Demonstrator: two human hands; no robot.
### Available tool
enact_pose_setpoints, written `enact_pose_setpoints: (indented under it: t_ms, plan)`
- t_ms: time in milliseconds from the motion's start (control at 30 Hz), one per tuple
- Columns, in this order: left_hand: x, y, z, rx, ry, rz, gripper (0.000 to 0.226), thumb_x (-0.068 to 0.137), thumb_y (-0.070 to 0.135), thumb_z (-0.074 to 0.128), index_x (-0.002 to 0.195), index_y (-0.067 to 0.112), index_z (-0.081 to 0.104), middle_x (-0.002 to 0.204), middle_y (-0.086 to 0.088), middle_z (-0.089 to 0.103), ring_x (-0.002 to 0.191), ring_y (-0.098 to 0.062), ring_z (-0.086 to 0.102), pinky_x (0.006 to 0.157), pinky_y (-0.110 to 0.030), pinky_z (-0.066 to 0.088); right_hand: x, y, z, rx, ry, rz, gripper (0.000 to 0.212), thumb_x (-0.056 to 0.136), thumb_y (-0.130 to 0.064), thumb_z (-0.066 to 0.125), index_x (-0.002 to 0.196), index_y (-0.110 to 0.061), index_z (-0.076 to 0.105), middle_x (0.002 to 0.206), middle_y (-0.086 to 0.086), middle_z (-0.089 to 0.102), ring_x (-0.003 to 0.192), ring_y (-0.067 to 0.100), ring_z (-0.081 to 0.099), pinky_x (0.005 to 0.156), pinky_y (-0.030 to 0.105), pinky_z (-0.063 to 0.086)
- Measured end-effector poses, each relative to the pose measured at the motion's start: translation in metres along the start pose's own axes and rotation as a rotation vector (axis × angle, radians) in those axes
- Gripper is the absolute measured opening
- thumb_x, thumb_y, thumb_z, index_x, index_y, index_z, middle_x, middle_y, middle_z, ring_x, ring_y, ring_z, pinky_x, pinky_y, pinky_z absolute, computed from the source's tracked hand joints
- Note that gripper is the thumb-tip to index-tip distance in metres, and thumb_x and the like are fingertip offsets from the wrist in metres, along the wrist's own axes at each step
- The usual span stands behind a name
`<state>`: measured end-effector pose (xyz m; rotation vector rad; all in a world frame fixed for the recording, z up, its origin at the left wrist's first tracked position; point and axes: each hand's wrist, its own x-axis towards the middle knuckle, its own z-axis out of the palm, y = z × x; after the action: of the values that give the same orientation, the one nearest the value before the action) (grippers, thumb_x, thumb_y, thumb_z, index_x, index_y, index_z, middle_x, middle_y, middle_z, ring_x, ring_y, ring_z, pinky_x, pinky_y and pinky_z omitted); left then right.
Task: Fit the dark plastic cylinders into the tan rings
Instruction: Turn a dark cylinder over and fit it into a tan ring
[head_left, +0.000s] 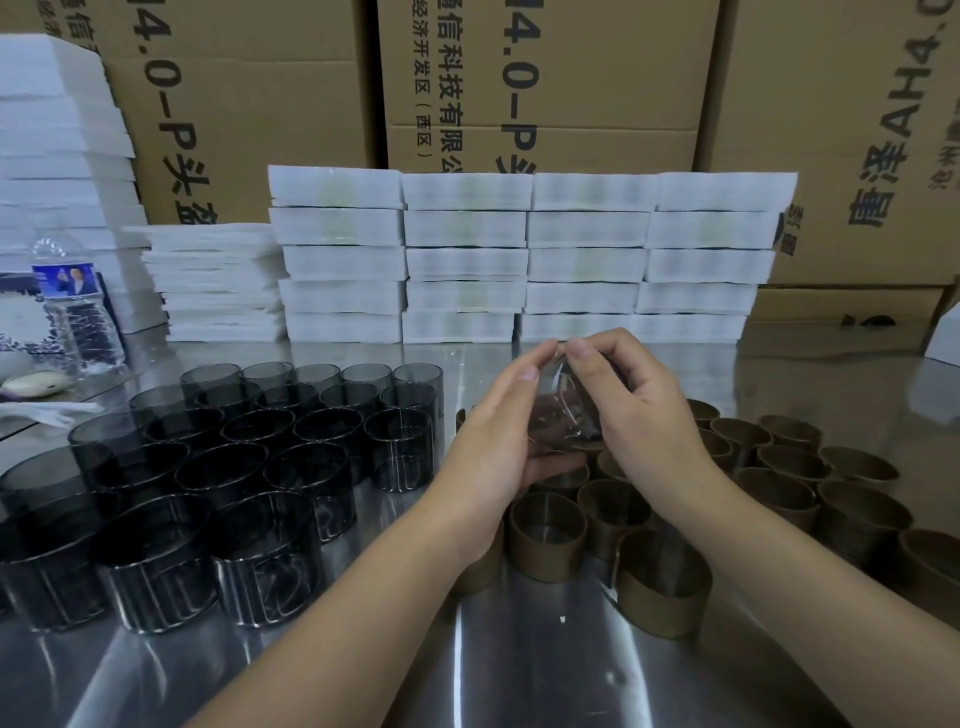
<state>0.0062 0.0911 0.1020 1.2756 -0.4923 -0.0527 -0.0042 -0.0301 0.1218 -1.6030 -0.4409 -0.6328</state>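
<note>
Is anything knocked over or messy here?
Nothing is knocked over. The cylinders and rings on the table stand upright. Only the white sheet pile behind the cylinders looks messy: its edges stick out unevenly, unlike the neat stacks beside it.

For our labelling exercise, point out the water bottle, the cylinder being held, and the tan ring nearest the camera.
water bottle (83, 332), head view, ribbed clear body.
held cylinder (563, 408), head view, its curved wall.
nearest tan ring (670, 608), head view, its outer wall.
</note>
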Motion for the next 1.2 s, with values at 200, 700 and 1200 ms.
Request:
enact_pose_setpoints:
  t_ms: [200,700,1200]
  plan:
    - [-0.002,0.003,0.002,-0.022,0.022,-0.027,0.031,0.101,0.043,0.041,0.121,0.035,0.064,0.117,-0.003,0.07,0.094,-0.018,0.073,0.075,-0.032,0.059,0.0,0.001,0.0,0.031,0.011,0.025,0.02,0.096,-0.024,0.054,0.091,-0.024,0.073,0.086,-0.004,0.074,0.074,0.002,0.067,0.061,0.014,0.052]
    - [-0.003,0.003,-0.006,-0.034,0.111,0.048,0.032,0.089,0.021,0.066,0.121,0.023,0.064,0.097,-0.01,0.073,0.077,-0.023,0.072,0.072,-0.038,0.06,-0.001,-0.001,0.004,0.004,-0.114,0.146,0.03,0.1,-0.038,0.039,0.099,-0.039,0.069,0.061,-0.001,0.064,0.046,0.006,0.052,0.044,0.02,0.044]
    - [0.002,0.023,-0.016,-0.195,0.344,0.183,0.062,0.071,0.036,0.067,0.132,0.024,0.055,0.102,-0.003,0.071,0.096,-0.034,0.071,0.059,-0.025,0.054,-0.011,-0.009,0.0,-0.745,-0.649,-0.137,0.021,0.072,-0.048,0.076,0.08,-0.029,0.072,0.081,-0.013,0.064,0.082,0.002,0.056,0.08,0.021,0.043]
